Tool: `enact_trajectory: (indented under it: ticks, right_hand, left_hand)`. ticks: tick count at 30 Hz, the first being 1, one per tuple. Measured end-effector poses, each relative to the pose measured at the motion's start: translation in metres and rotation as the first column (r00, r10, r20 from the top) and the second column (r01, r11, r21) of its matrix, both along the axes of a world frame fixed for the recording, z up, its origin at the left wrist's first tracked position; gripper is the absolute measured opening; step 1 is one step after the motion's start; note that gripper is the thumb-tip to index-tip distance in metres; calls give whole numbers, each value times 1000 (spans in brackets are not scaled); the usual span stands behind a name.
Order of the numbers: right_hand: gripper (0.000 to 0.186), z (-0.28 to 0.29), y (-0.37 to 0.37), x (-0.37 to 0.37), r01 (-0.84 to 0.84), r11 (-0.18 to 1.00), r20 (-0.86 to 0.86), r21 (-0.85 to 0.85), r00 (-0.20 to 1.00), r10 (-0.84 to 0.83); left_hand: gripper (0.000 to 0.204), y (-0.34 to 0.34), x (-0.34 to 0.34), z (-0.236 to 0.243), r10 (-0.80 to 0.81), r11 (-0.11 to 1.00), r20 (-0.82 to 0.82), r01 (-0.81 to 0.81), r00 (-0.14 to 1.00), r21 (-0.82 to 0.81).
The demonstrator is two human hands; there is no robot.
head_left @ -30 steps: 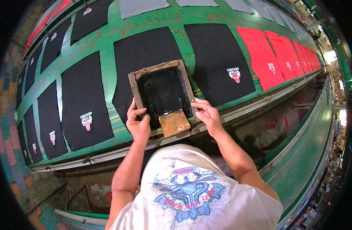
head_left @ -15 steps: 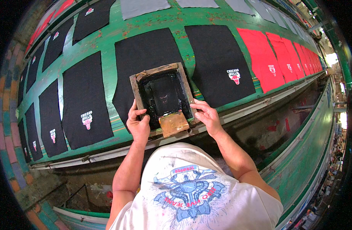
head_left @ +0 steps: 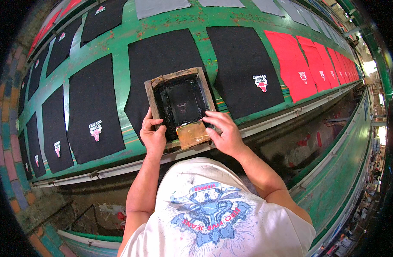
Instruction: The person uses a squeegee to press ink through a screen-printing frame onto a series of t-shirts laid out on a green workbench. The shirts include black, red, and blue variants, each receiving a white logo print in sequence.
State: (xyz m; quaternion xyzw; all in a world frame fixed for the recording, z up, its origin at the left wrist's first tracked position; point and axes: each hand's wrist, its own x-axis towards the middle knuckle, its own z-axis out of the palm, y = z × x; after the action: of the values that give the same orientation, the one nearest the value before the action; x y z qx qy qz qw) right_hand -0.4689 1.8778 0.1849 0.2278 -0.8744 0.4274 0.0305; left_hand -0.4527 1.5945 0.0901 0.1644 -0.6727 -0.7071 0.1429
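Observation:
A small wooden screen printing frame lies over a black cloth panel, its inside coated with dark, wet-looking ink. My left hand grips its left side near the close corner, thumb on top. A flat yellow-brown squeegee leans in the near end of the frame. My right hand is at the squeegee's right edge, fingers apart and stretched over the frame's near right part; the thumb is by the squeegee's corner. Whether it touches is hard to tell. A faint bull's head shape shows through the mesh.
The long green table carries a printed black panel to the right, another black panel to the left, and red panels farther right. Grey panels lie at the far side. A metal rail runs along the near edge.
My right hand has left the frame's right side and moved left to the squeegee, its fingers opening. My left hand keeps its hold on the frame.

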Motion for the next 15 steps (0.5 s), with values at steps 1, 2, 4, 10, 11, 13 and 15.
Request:
enact_trajectory:
  ticks: [1,2,4,10,11,13,15]
  right_hand:
    - [36,5,-4,3,-54,998,-22,41,998,54]
    - [36,9,-8,7,-106,990,-38,88,993,110]
    - [40,12,-18,12,-205,972,-57,120,975,212]
    - [33,13,-31,7,-283,893,-140,351,927,348]
    - [31,14,-31,4,-283,904,-164,321,923,347]
    - [28,15,-30,-1,-283,920,-180,272,924,337]
    - [30,15,-33,-6,-264,940,-211,217,927,309]
  left_hand:
    - [19,0,0,0,-9,1000,-26,10,1000,29]
    - [18,0,0,0,-11,999,-36,13,999,36]
    - [18,-1,1,0,-13,1000,-35,14,999,28]
    - [22,-2,0,-1,-11,1000,-34,11,999,-3]
    - [22,-2,1,-1,-10,1000,-43,10,999,4]
    - [22,-1,2,-2,-1,999,-46,3,999,45]
    - [22,-1,2,-3,8,996,-43,-4,999,92]
